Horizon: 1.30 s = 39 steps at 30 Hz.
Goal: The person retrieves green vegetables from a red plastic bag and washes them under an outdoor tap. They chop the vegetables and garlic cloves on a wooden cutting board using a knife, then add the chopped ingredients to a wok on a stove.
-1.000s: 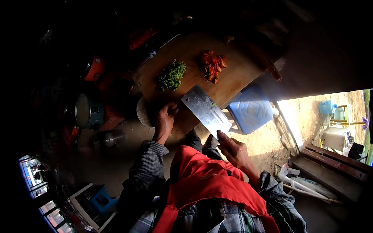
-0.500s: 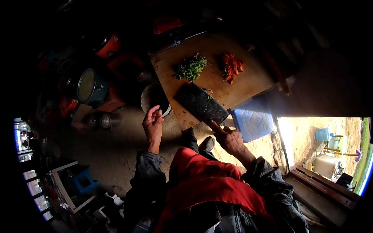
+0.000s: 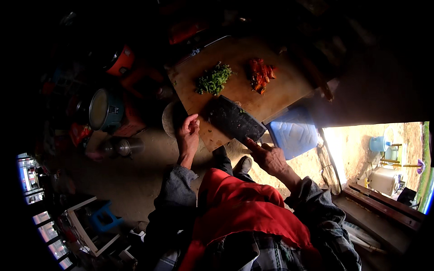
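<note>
My right hand (image 3: 270, 159) grips a cleaver, index finger stretched along its wide dark blade (image 3: 237, 118). The blade lies over the near part of a wooden cutting board (image 3: 289, 88), with small green bits stuck on it. My left hand (image 3: 188, 137) is raised beside the board's left corner, fingers loosely bent and holding nothing that I can see. Farther up the board sit a pile of chopped greens (image 3: 214, 79) and, to its right, a pile of cut red peppers (image 3: 261, 76). A small pale piece by the blade's far edge is unclear.
A pale round container (image 3: 170, 118) stands below the board's left edge. A blue plastic lid or box (image 3: 294, 135) is right of the board. Farther left are a green pot (image 3: 106, 110) and an orange-red pot (image 3: 121, 61). A blue stool (image 3: 105, 217) stands lower left.
My left hand has come up and right, closer to the board's left corner. My right hand keeps its grip on the cleaver, nearly unmoved. The whole view has shifted slightly.
</note>
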Motion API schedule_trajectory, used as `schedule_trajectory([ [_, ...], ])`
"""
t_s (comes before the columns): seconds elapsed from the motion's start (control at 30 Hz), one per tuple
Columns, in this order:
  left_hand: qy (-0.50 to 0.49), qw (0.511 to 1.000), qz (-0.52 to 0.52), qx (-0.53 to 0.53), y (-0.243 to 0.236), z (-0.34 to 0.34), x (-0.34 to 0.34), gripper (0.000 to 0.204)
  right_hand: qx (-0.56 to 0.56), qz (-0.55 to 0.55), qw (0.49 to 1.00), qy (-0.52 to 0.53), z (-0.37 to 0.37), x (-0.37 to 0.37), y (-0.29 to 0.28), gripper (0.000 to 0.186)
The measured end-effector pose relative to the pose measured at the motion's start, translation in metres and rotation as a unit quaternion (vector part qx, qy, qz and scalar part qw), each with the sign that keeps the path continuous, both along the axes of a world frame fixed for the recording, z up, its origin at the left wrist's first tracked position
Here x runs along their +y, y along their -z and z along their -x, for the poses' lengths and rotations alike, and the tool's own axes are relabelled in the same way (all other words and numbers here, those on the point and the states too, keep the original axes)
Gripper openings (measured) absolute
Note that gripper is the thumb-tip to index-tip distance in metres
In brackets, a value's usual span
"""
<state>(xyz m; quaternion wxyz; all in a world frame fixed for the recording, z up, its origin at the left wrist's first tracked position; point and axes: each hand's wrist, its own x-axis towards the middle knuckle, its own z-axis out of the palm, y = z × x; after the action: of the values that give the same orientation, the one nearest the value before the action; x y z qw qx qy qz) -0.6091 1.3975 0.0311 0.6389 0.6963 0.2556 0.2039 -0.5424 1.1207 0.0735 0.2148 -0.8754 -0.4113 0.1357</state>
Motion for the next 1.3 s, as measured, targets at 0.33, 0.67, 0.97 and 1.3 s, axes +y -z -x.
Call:
schedule_trajectory([
  [0.33, 0.148, 0.912, -0.376, 0.063, -0.032, -0.043, -0.017, 0.029, 0.026, -0.127, 0.972, 0.194, -0.055, -0.030, -0.027, 0.050],
  [0.67, 0.182, 0.977, 0.033, 0.106, -0.037, -0.048, -0.011, 0.017, -0.063, 0.007, 0.935, 0.348, -0.134, -0.011, 0.003, 0.045],
  [0.97, 0.187, 0.938, 0.287, 0.046, -0.081, -0.042, -0.014, 0.017, -0.223, -0.009, 0.930, 0.293, -0.124, 0.007, -0.012, 0.048],
  [1.3, 0.144, 0.886, 0.438, 0.056, -0.094, -0.049, -0.015, 0.013, 0.281, -0.320, 0.886, 0.181, -0.037, 0.100, -0.070, 0.026],
])
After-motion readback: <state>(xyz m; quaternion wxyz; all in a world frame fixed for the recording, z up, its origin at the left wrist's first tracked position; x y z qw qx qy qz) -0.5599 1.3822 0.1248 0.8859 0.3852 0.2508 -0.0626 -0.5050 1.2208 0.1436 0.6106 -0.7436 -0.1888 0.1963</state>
